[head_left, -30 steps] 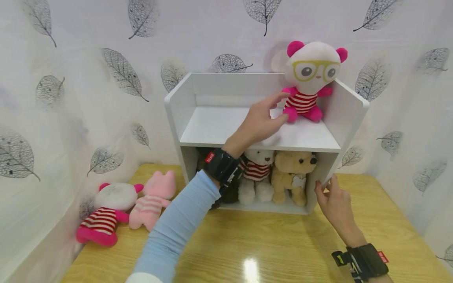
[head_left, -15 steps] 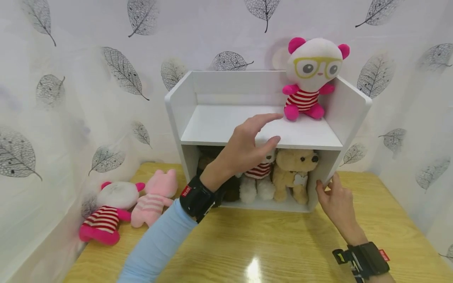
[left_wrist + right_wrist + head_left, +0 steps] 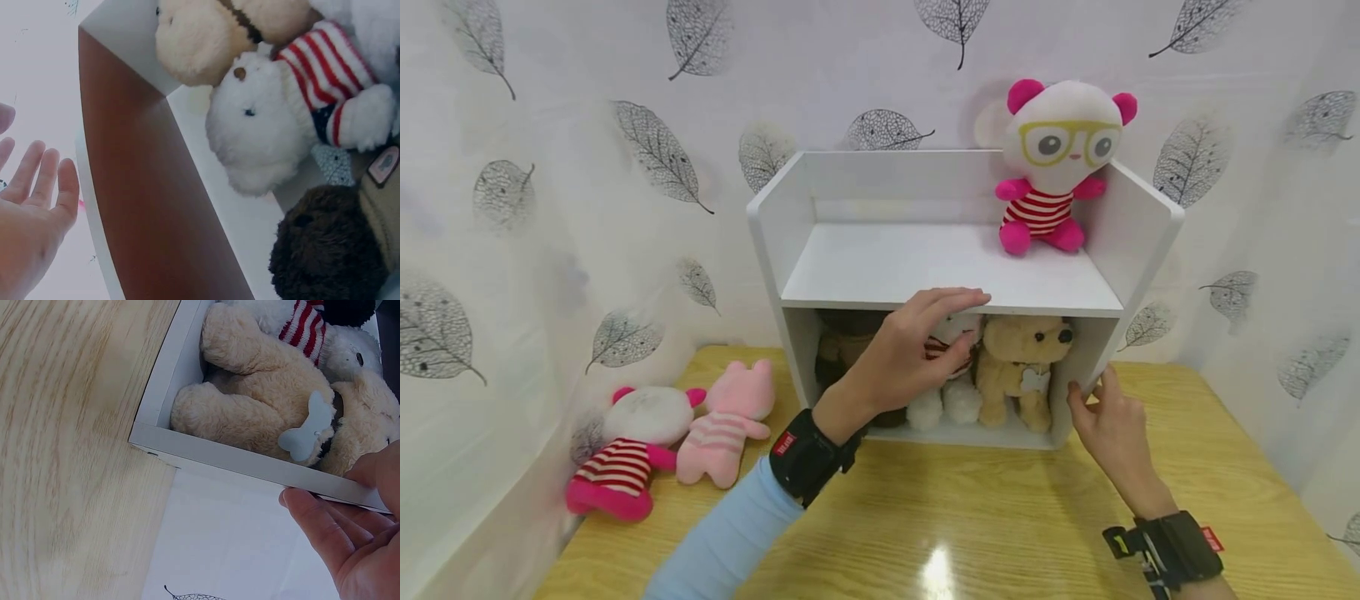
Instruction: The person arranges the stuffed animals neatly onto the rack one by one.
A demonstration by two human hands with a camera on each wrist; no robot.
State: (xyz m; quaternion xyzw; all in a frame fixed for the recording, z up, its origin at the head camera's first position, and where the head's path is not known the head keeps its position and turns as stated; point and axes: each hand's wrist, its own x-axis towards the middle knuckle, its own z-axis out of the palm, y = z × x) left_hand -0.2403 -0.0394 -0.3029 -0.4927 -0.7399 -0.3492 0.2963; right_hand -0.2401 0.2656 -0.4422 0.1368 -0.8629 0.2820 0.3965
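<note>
left hand comes away from the seated panda

the left hand [image 3: 917,346] has dropped back from beside the panda's leg to the front edge of the upper deck; its thumb and fingers stand apart around nothing. the seated panda [image 3: 1063,171], with yellow glasses and a striped shirt, has stayed put in the back right part of that deck, near the right side wall, with no hand on it. it looks let go and steady, so the placing of this toy seems done.

the right hand [image 3: 1116,437] has not shifted: thumb and fingers pinch the front edge of the right side panel of the white shelf unit [image 3: 880,267], probably to steady it.

the lower compartment holds 3 toys: a tan dog [image 3: 1000,354] at the right end, a white toy [image 3: 262,122] in a striped shirt in the middle, and a dark brown toy [image 3: 331,250] at the left, partly behind the left hand in the head view.

the unit stands toward the back edge of the wood-grain table [image 3: 1000,517], whose surface shows a bright glare near the front edge. by the left edge a lying panda [image 3: 617,467] and a pink toy [image 3: 722,437] touch side by side. a pale backdrop [image 3: 827,58] printed with dark leaves hangs behind.
</note>
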